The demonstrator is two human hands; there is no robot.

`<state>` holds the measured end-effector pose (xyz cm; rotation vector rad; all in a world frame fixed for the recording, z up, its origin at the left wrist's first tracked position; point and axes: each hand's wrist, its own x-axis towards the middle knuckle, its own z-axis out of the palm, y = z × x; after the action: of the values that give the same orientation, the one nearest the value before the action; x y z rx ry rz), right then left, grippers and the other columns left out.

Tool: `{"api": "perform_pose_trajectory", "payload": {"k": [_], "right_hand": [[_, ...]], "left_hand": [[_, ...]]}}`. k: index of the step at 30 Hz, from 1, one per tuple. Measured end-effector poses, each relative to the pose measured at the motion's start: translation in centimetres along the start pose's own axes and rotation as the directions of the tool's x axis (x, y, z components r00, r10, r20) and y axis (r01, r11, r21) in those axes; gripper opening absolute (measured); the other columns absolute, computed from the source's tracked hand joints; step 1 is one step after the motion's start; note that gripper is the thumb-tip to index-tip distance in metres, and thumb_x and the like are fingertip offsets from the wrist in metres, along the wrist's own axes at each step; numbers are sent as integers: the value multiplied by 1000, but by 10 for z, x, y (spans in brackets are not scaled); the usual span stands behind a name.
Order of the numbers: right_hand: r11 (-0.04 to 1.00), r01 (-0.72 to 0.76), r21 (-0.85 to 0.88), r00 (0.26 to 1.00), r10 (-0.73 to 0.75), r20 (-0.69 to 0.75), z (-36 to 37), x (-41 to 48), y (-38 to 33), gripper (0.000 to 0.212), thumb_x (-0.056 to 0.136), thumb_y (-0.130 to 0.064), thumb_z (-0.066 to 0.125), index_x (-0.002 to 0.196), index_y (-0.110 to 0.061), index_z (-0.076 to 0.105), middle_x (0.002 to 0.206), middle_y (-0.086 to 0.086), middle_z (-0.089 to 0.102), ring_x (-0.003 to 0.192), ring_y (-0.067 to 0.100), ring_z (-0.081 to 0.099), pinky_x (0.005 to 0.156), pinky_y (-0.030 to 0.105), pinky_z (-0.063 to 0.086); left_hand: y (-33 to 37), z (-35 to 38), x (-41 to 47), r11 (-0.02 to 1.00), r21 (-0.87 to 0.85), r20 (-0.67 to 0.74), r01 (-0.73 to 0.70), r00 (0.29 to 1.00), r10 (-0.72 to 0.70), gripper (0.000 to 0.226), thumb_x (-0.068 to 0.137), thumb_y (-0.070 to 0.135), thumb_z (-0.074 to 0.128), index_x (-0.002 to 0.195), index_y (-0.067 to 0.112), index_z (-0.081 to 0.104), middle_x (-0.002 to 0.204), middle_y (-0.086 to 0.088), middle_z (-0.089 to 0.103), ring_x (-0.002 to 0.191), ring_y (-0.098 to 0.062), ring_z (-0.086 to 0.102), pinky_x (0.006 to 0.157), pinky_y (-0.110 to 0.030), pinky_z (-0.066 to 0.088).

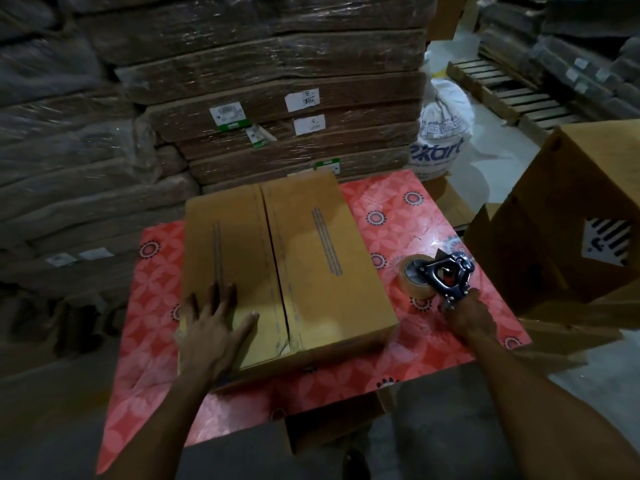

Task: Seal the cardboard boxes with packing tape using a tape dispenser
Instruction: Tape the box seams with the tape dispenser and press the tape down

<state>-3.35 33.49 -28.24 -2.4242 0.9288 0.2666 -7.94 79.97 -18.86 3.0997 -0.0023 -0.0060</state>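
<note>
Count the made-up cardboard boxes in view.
2. One box lies on the red table under the left hand; the other box sits tilted right of the table, past the tape dispenser. More may be hidden.

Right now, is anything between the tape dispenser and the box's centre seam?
Nothing visible. The right hand holds the tape dispenser right of the box; the left hand rests on the left flap, clear of the seam.

We work in dim, warm light, underexposed overall. The brightest patch falls on the tan cardboard box (311,258), just beyond the fingers (221,301) of our left hand (211,330). Just past the fingers of our right hand (467,317), the black metal tape dispenser (443,275) glints and the pink flower-patterned table cover (391,216) shows white glare. Farther out, the shrink-wrapped brown cardboard stacks (277,81) blur, and the edges bow and darken.
</note>
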Motion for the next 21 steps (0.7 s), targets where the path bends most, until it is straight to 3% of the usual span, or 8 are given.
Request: {"api": "perform_pose_trajectory", "payload": {"k": [3, 7, 9, 12, 14, 17, 19, 21], "right_hand": [[999, -12, 45, 999, 9, 51, 1, -7, -3, 62, 86, -50, 62, 129, -14, 35, 114, 20, 63, 97, 42, 64, 83, 49, 54], [986, -23, 168, 999, 18, 31, -15, -7, -24, 74, 68, -56, 69, 127, -13, 51, 110, 17, 67, 98, 39, 66, 85, 46, 55], [970, -10, 245, 999, 3, 33, -15, 18, -27, 73, 57, -62, 68, 114, -17, 63, 101, 13, 71, 92, 35, 67, 80, 42, 56], [867, 70, 494, 996, -86, 10, -51, -5, -68, 42, 54, -33, 81, 91, -15, 72, 80, 6, 70, 72, 26, 65, 64, 37, 56], [770, 95, 631, 981, -181, 72, -80, -31, -101, 18, 68, -7, 79, 83, -12, 70, 68, 9, 60, 55, 21, 51, 49, 28, 42], [634, 43, 772, 913, -339, 226, -113, -53, -140, 13, 81, 4, 67, 89, -7, 65, 70, 11, 53, 49, 16, 44, 44, 25, 35], [538, -50, 841, 824, -454, 339, -127, -69, -161, 12, 88, 4, 56, 88, -7, 60, 69, 8, 52, 45, 12, 43, 40, 22, 34], [482, -152, 863, 721, -543, 431, -131, -89, -178, 16, 92, 2, 46, 83, -6, 57, 63, 6, 49, 42, 12, 42, 38, 22, 33]], "left_hand": [[-3, 5, -6, 996, -33, 72, 87, 994, -85, 77, 91, 75, 27, 157, 39, 15, 166, -6, 14, 147, -42, 11, 113, -61, 27], [13, -1, -19, 994, 59, 19, -88, 996, 87, 51, 99, 55, 35, 143, 31, 32, 148, -19, 45, 132, -47, 41, 103, -69, 39], [16, 1, -23, 984, 98, 4, -148, 989, 149, 51, 103, 58, 17, 140, 29, 37, 144, -20, 50, 132, -45, 43, 106, -70, 34], [15, 8, -23, 998, 17, 160, 64, 985, -65, 75, 94, 77, 6, 153, 37, 30, 163, -7, 26, 149, -39, 18, 115, -65, 21], [21, 17, -30, 996, -6, 197, 92, 976, -90, 83, 87, 84, 0, 155, 43, 23, 168, -1, 4, 152, -38, 4, 116, -65, 19], [48, 8, -48, 953, -180, 223, 244, 954, -202, 82, 89, 80, 18, 156, 35, 28, 167, -8, 14, 152, -40, 13, 118, -65, 17], [68, -1, -64, 963, -118, 218, 241, 953, -212, 83, 88, 78, 16, 155, 32, 33, 164, -11, 24, 150, -43, 19, 115, -68, 18], [79, -8, -68, 988, 11, 320, 153, 936, -148, 83, 89, 79, 5, 156, 35, 26, 166, -7, 17, 149, -46, 14, 113, -70, 21]]}}
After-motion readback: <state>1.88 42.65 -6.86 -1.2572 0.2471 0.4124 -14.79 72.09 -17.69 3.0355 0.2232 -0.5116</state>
